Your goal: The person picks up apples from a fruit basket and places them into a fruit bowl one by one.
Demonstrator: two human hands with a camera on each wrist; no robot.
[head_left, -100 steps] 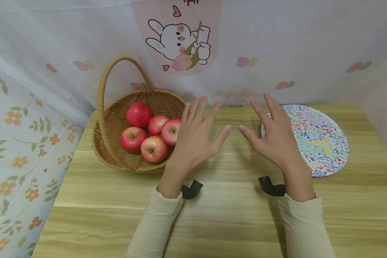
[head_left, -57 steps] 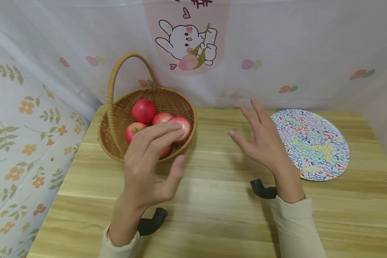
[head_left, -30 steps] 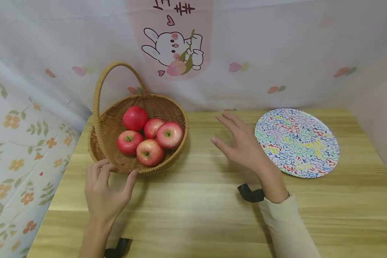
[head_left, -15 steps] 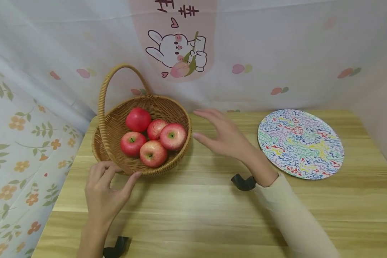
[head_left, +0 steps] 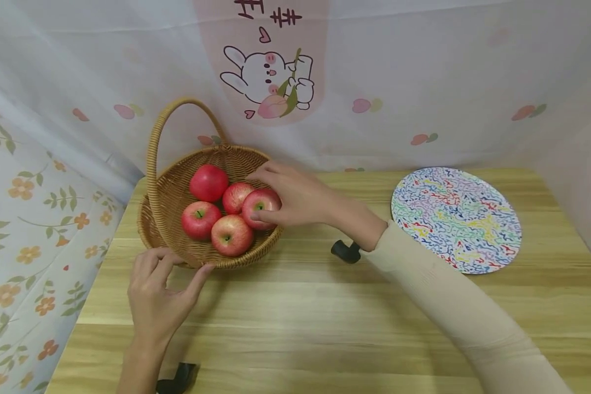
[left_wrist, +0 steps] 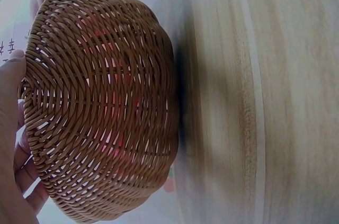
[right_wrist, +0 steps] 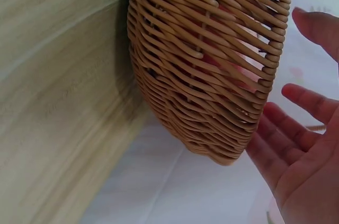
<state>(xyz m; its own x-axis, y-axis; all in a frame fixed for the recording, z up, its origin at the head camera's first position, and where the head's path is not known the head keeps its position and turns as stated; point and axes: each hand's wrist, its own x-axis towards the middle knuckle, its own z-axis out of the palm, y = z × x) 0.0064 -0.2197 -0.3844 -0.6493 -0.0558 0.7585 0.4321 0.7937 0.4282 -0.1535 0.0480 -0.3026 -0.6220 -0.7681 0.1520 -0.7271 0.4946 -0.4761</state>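
Note:
A wicker basket [head_left: 148,219] with an arched handle stands at the left of the table and holds several red apples. My left hand [head_left: 160,295] grips its near rim at the foot of the handle; in the left wrist view the thumb lies on the rim [left_wrist: 29,113] and the fingers reach behind it. My right hand [head_left: 300,200] is above the basket's right rim. Its thumb overlaps the rightmost apple [head_left: 261,202] in the head view, with the fingers over the apple's far side. In the right wrist view the right fingers [right_wrist: 288,128] are spread and loosely bent beside the rim.
A round flat board [head_left: 458,219] with a multicoloured squiggle pattern lies at the right back of the wooden table [head_left: 295,328]. A white curtain [head_left: 423,71] with a printed rabbit hangs behind, and a floral cloth [head_left: 34,246] hangs at the left.
My left hand has come down to the basket's near rim and holds it. The right hand has swung left from beside the board to over the rightmost apple. The apples stay in the basket.

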